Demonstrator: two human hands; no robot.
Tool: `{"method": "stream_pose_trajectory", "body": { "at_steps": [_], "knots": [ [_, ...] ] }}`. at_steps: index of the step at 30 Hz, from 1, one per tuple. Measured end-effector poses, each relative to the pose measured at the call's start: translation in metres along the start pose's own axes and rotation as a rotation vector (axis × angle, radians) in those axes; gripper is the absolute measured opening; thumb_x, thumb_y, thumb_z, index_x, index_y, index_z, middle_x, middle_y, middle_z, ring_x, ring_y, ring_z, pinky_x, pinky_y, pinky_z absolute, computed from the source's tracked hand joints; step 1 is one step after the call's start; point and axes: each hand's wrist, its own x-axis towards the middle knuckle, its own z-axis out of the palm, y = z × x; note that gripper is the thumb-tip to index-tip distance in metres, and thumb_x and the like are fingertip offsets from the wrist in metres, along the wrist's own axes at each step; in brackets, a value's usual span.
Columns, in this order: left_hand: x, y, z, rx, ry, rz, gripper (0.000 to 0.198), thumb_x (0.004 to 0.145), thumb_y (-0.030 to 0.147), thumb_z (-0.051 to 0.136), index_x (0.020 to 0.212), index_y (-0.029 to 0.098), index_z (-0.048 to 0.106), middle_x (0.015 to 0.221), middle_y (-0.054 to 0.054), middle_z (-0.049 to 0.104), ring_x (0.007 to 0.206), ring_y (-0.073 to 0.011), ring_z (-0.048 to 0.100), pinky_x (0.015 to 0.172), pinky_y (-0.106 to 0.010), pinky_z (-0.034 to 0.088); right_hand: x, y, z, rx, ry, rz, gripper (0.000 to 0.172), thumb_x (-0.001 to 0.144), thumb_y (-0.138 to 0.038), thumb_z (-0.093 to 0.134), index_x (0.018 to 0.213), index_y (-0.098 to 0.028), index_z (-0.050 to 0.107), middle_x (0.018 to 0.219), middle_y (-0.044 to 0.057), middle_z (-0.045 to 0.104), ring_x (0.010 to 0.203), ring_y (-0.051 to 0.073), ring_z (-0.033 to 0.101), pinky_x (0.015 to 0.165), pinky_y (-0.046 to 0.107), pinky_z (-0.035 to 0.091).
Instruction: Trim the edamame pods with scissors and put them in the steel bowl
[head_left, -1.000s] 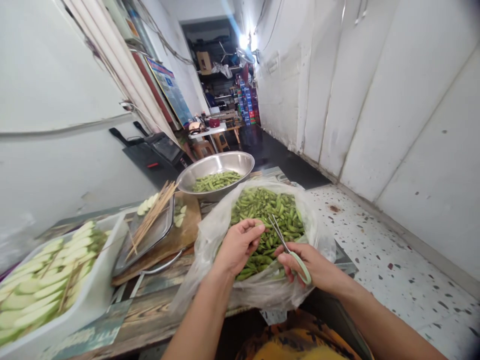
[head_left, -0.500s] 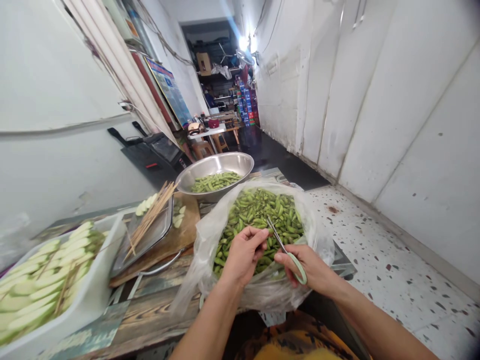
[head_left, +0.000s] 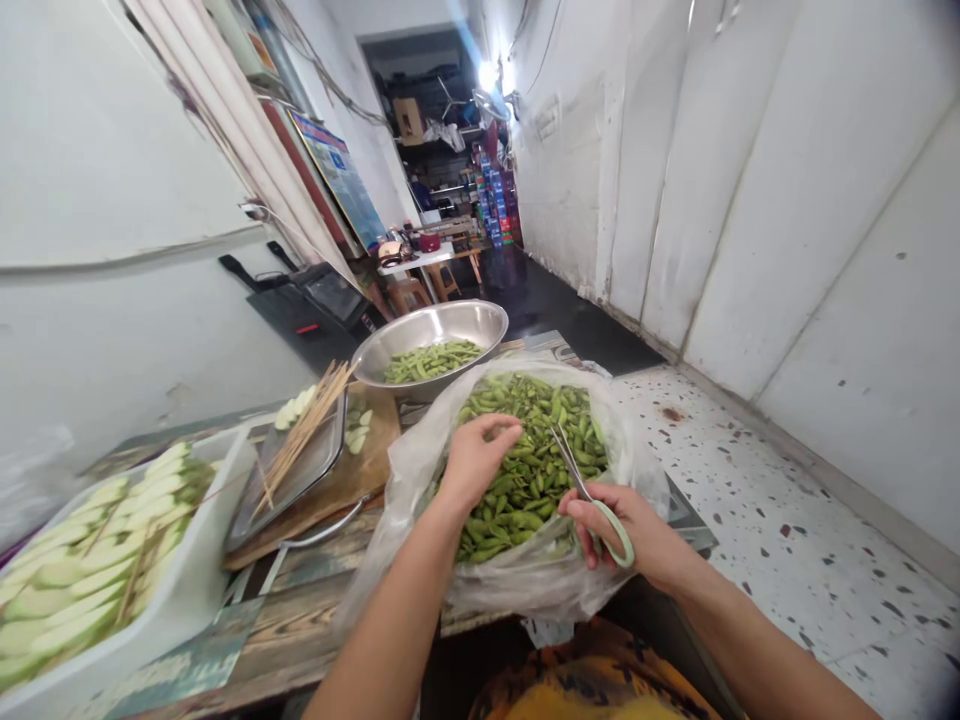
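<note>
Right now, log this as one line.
left hand: over bean pods | right hand: holds scissors | bag: open, pods inside | bowl: beyond bag

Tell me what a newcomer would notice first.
Probably the heap of green pods in the plastic bag near centre, with the left hand over it and the right hand holding scissors. Next, the white tub of pale slices at lower left, then the shiny bowl beyond the bag.

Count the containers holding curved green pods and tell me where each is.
2: a round, silver metal bowl farther back, and an open, translucent white plastic bag nearer the camera. Others may be hidden.
</note>
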Motion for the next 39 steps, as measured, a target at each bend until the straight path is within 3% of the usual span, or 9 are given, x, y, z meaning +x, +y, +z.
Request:
{"method": "stream_pose_trajectory", "body": {
  "at_steps": [3, 7, 12, 16, 21, 28, 35, 37, 39],
  "knots": [
    [0.009, -0.007, 0.005, 0.664, -0.070, 0.189, 0.016, 0.072, 0.020, 0.061, 0.084, 0.018, 0.071, 0.073, -0.004, 0.061, 0.074, -0.0188, 0.057, 0.072, -0.029, 0.043, 0.000, 0.002, -0.002, -0.008, 0.001, -0.008, 0.037, 0.083, -0.051, 0.054, 0.085, -0.014, 0.056, 0.050, -0.004, 0.053, 0.041, 0.008, 0.049, 0.037, 0.016, 0.032],
    [0.015, -0.011, 0.005, 0.932, -0.124, 0.246, 0.020, 0.073, 0.018, 0.059, 0.090, 0.020, 0.070, 0.095, -0.009, 0.063, 0.090, -0.0224, 0.059, 0.080, -0.031, 0.043, -0.001, 0.002, -0.002, -0.024, 0.001, -0.002, 0.035, 0.083, -0.050, 0.055, 0.084, -0.015, 0.056, 0.049, -0.004, 0.052, 0.040, 0.007, 0.047, 0.036, 0.015, 0.032],
    [0.008, -0.006, 0.000, 0.700, -0.164, 0.279, 0.014, 0.077, 0.021, 0.056, 0.083, 0.018, 0.069, 0.090, -0.006, 0.068, 0.087, -0.0199, 0.060, 0.082, -0.030, 0.043, 0.001, 0.003, -0.002, -0.062, -0.012, 0.076, 0.036, 0.081, -0.052, 0.056, 0.084, -0.016, 0.054, 0.051, -0.004, 0.051, 0.039, 0.008, 0.044, 0.030, 0.014, 0.029],
    [-0.009, 0.001, -0.002, 0.430, -0.093, 0.227, 0.015, 0.075, 0.026, 0.059, 0.084, 0.018, 0.068, 0.082, -0.003, 0.068, 0.075, -0.0171, 0.060, 0.073, -0.028, 0.044, 0.001, 0.003, -0.002, -0.100, -0.058, 0.080, 0.036, 0.082, -0.052, 0.054, 0.089, -0.016, 0.055, 0.054, -0.003, 0.053, 0.038, 0.007, 0.042, 0.031, 0.015, 0.033],
    [-0.031, 0.008, 0.002, 0.299, 0.010, 0.174, 0.019, 0.070, 0.030, 0.065, 0.083, 0.017, 0.070, 0.077, -0.002, 0.069, 0.069, -0.0157, 0.057, 0.067, -0.027, 0.042, -0.002, -0.001, -0.002, -0.211, -0.076, 0.073, 0.040, 0.082, -0.055, 0.053, 0.093, -0.016, 0.057, 0.057, -0.002, 0.055, 0.042, 0.009, 0.045, 0.033, 0.017, 0.036],
    [-0.049, 0.012, 0.012, 0.208, -0.014, 0.147, 0.011, 0.069, 0.027, 0.066, 0.075, 0.019, 0.071, 0.077, -0.002, 0.070, 0.070, -0.0154, 0.058, 0.068, -0.027, 0.043, -0.004, -0.012, 0.004, -0.487, 0.002, -0.072, 0.038, 0.083, -0.053, 0.055, 0.078, -0.015, 0.059, 0.055, 0.000, 0.058, 0.053, 0.012, 0.054, 0.048, 0.019, 0.040],
    [-0.049, 0.009, 0.011, 0.230, 0.018, 0.214, 0.006, 0.066, 0.024, 0.068, 0.069, 0.018, 0.070, 0.074, -0.002, 0.065, 0.071, -0.0146, 0.055, 0.070, -0.027, 0.041, -0.002, -0.006, 0.003, -0.335, 0.031, -0.030, 0.040, 0.080, -0.054, 0.057, 0.070, -0.015, 0.055, 0.046, -0.004, 0.049, 0.037, 0.009, 0.046, 0.038, 0.019, 0.033],
    [-0.048, 0.008, 0.011, 0.118, 0.031, 0.165, 0.011, 0.066, 0.026, 0.069, 0.072, 0.017, 0.070, 0.070, -0.001, 0.061, 0.066, -0.0124, 0.052, 0.065, -0.025, 0.040, -0.002, -0.004, 0.002, -0.301, 0.018, -0.039, 0.038, 0.079, -0.052, 0.059, 0.074, -0.015, 0.056, 0.047, -0.004, 0.050, 0.039, 0.009, 0.048, 0.039, 0.018, 0.035],
    [-0.047, 0.007, 0.011, -0.089, 0.008, 0.026, 0.021, 0.068, 0.033, 0.067, 0.081, 0.015, 0.068, 0.067, 0.000, 0.059, 0.054, -0.0086, 0.046, 0.053, -0.022, 0.036, -0.003, -0.003, 0.001, -0.252, -0.004, -0.038, 0.038, 0.081, -0.053, 0.057, 0.080, -0.016, 0.057, 0.051, -0.003, 0.053, 0.042, 0.009, 0.049, 0.041, 0.018, 0.036]
  ]
}}
